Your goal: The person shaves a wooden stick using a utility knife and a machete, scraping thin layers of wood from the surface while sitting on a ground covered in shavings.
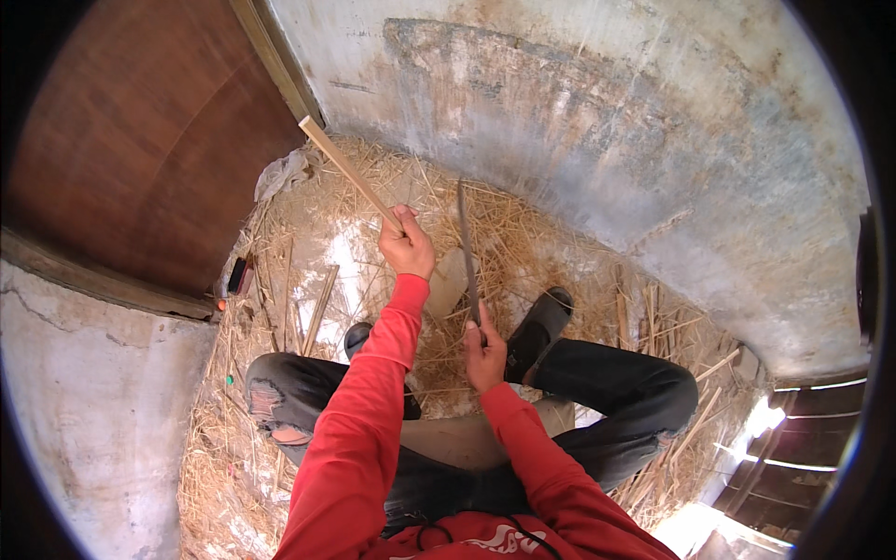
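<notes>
My left hand (407, 245) is closed round the lower end of a light wooden stick (347, 170). The stick slants up and to the left, toward the brown door panel. Lower and to the right, my right hand (485, 357) grips a long-bladed knife (467, 245) with a dark, narrow blade pointing away from me; its handle is mostly hidden in the fingers. Stick and blade are apart. Beneath them, between my feet, a pale flat block (450, 283) stands partly hidden behind my left sleeve.
Loose straw (504, 224) covers much of the floor. A weathered wall (635, 121) curves round the far and right sides. At the left are a brown door panel (159, 121), a crumpled plastic bag (282, 175) and a small dark red-and-black object (240, 277). Wooden strips (320, 308) lie nearby.
</notes>
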Available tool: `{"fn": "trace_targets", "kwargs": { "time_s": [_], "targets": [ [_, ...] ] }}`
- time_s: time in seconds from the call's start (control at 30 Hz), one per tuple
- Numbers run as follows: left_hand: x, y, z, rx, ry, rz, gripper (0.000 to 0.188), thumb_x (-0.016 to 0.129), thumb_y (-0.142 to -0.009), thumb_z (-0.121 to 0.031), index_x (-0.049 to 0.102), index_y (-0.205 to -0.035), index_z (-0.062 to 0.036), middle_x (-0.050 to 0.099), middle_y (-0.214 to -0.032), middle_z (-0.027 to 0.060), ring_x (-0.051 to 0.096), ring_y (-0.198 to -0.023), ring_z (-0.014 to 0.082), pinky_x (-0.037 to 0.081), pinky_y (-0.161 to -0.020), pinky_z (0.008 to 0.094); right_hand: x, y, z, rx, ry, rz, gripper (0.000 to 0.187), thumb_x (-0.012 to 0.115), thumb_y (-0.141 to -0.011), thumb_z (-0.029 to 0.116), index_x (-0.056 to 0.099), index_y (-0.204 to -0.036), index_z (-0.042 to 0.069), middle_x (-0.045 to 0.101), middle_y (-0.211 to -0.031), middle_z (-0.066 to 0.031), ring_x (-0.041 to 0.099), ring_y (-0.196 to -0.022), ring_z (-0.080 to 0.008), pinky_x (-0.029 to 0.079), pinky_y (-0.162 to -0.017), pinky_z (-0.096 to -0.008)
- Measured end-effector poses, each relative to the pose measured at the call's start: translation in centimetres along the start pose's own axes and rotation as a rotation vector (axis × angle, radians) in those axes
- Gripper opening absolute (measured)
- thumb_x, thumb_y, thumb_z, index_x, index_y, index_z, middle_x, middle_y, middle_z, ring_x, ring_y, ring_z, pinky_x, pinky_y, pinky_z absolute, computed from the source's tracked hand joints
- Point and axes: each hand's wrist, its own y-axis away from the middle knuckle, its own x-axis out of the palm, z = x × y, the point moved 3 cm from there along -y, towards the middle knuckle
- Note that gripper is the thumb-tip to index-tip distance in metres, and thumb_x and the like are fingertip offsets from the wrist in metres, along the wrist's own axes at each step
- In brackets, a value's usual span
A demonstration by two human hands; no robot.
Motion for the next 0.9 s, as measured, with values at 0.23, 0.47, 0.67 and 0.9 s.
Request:
{"fn": "trace_targets", "kwargs": {
  "time_s": [0.23, 0.47, 0.67, 0.9],
  "targets": [
    [1.4, -0.2, -1.5, 0.019, 0.006, -0.001, 0.032, 0.049, -0.109, -0.021, 0.06, -0.086, -0.0024, 0.048, -0.064, -0.0024, 0.041, -0.058, 0.0064, 0.035, -0.055, 0.0274, -0.7, 0.6, -11.0, -0.176, 0.236, -0.023, 0.053, 0.062, -0.104, 0.024, 0.049, -0.153, 0.009, 0.071, -0.107, -0.0114, 0.062, -0.089, -0.015, 0.051, -0.079, -0.0299],
    [-1.4, -1.9, 2.2, -0.04, -0.033, -0.055, 0.032, 0.051, -0.108, -0.023, 0.061, -0.087, -0.0018, 0.058, -0.069, 0.0045, 0.052, -0.062, 0.0138, 0.042, -0.059, 0.0316, -0.3, -0.8, -4.7, -0.192, 0.115, -0.101, 0.048, 0.059, -0.106, 0.023, 0.053, -0.15, 0.007, 0.058, -0.083, 0.0017, 0.047, -0.07, -0.0064, 0.044, -0.063, -0.0277],
    [-1.9, -2.4, 1.7, 0.067, -0.179, -0.227, 0.033, 0.049, -0.109, -0.025, 0.061, -0.09, -0.0007, 0.063, -0.074, 0.0103, 0.057, -0.064, 0.0213, 0.047, -0.063, 0.0364, 0.1, 1.2, -6.9, -0.2, 0.114, -0.078, 0.049, 0.058, -0.106, 0.021, 0.05, -0.152, 0.008, 0.062, -0.092, -0.0024, 0.051, -0.073, -0.0079, 0.045, -0.065, -0.0274],
    [-1.6, -1.1, 0.5, 0.09, -0.26, -0.356, 0.036, 0.048, -0.109, -0.03, 0.062, -0.094, -0.0009, 0.064, -0.077, 0.0144, 0.062, -0.067, 0.0299, 0.048, -0.065, 0.0426, 0.8, 1.0, -9.7, -0.096, 0.116, -0.045, 0.051, 0.057, -0.106, 0.019, 0.047, -0.155, 0.01, 0.062, -0.087, 0.0006, 0.052, -0.069, -0.0067, 0.046, -0.062, -0.0272]
  ]
}}
